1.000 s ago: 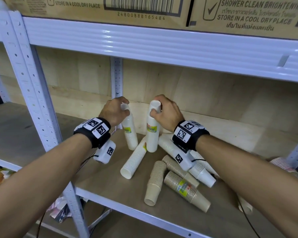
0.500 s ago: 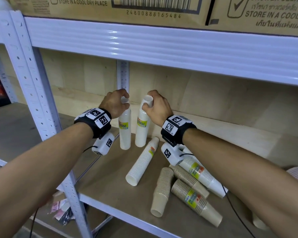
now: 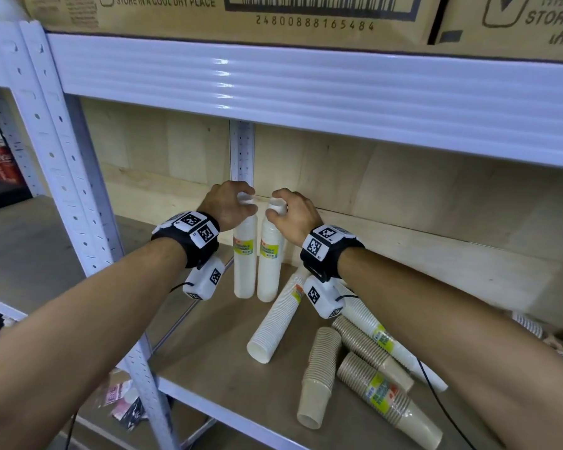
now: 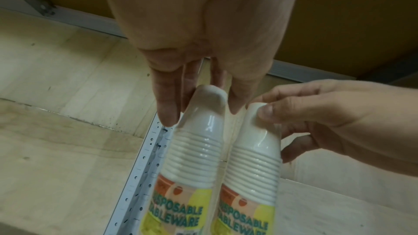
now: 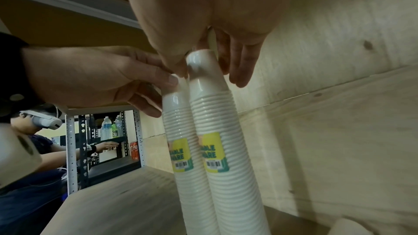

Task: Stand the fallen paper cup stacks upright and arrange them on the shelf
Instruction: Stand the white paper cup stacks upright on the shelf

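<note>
At the far left of the shelf (image 3: 208,345), by the white rear upright (image 3: 242,151), the left hand (image 3: 228,206) curls down over the top of the left white stack (image 3: 245,261), fingers and thumb closed round its topmost cup, so the stack hangs straight below the grip with its base on the shelf board. Just right of it, sides touching or nearly so, the right white stack (image 3: 269,264) stands upright too; the right hand (image 3: 294,216) pinches its top cup from above, thumb on the near side, fingers round the far side. Nearer and to the right, a third white stack (image 3: 275,323) lies fallen, open end toward the near edge. Right again lie three brown stacks (image 3: 319,375), and a long white stack (image 3: 390,345) lies partly under the right forearm. Cardboard boxes (image 3: 273,14) sit on the shelf above.
</note>
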`<state>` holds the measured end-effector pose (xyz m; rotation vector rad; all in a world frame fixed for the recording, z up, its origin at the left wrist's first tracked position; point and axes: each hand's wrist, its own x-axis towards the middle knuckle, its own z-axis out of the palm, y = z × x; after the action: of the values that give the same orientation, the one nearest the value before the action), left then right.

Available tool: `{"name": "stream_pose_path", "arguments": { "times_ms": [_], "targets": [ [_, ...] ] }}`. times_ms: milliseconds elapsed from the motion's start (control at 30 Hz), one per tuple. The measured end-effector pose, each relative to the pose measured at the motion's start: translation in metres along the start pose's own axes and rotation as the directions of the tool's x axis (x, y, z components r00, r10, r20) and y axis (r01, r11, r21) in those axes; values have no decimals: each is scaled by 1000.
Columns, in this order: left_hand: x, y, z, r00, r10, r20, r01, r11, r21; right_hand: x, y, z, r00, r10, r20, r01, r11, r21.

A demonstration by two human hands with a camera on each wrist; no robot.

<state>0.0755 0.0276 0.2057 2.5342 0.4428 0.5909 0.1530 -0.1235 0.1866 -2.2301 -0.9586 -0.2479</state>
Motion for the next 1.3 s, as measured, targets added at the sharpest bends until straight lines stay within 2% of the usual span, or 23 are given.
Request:
{"name": "stream_pose_path", "arguments": {
  "times_ms": [467, 733, 833, 1067, 1300],
  "targets": [
    [-2, 1, -2, 1000, -13, 5, 14, 995, -95, 9, -1, 1, 998, 6, 57, -8, 999, 40],
    [-4, 2, -8, 999, -17, 44, 20, 998, -56, 2, 0, -4, 994, 56, 94, -63, 996, 67],
    [-5, 10, -14, 1000, 3, 22, -2, 999, -35, -2, 4, -13, 991, 81, 103, -88, 994, 60],
    [-7, 47, -23, 994, 101, -34, -104, 992, -78, -20, 23, -54, 978, 147, 145, -132, 985, -110],
    [-26, 76, 15, 979, 158, 126, -142, 982, -126, -66, 65, -78, 900, 358, 250, -291, 919, -266]
  ]
}}
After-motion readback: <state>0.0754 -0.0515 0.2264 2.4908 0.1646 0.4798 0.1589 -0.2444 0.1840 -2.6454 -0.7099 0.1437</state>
